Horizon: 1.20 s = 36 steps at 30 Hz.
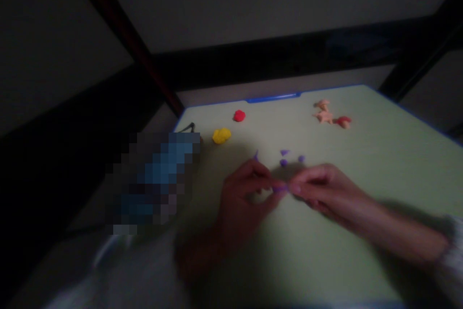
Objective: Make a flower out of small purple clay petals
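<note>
A small piece of purple modelling clay (279,188) is pinched between the fingertips of my left hand (244,198) and my right hand (321,186), just over the pale tabletop. Both hands are closed on it, and fingers partly cover its shape. Beyond the fingertips lie more purple bits: a pointed piece (285,153), a rounded piece (284,162) and another small lump (302,158). A thin purple spike (256,154) shows just behind my left hand. The picture is dim and somewhat blurred.
A yellow clay lump (221,136) and a red clay lump (239,115) sit at the back left. Towards the back right are a peach star-shaped piece (324,116), a peach piece (322,104) and a red-topped piece (344,122). A blurred-out object (159,174) stands at the left edge.
</note>
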Available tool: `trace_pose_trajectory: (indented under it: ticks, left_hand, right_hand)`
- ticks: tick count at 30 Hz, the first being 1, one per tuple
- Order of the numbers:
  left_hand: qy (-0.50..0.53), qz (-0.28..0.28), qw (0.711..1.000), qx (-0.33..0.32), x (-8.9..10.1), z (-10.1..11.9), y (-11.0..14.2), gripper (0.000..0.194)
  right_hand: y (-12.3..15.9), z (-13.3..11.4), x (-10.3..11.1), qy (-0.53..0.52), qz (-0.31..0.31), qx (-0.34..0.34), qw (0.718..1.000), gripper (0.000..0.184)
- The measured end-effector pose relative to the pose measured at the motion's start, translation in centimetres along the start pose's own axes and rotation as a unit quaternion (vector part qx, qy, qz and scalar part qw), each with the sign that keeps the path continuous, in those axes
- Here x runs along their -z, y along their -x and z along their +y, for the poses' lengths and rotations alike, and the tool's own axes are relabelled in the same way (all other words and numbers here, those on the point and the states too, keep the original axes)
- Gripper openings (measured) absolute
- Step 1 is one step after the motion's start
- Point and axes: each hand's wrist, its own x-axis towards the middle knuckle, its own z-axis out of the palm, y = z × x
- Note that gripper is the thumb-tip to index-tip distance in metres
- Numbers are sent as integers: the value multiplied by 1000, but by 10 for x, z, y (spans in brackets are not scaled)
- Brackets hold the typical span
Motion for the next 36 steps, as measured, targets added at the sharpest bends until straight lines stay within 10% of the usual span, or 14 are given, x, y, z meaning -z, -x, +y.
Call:
trace_pose_trajectory:
  ticks: [36]
  left_hand:
    - [-48,-21,997,-49,2,2,0,12]
  right_hand:
    - [-1,1,2,29,-27,13,999,16]
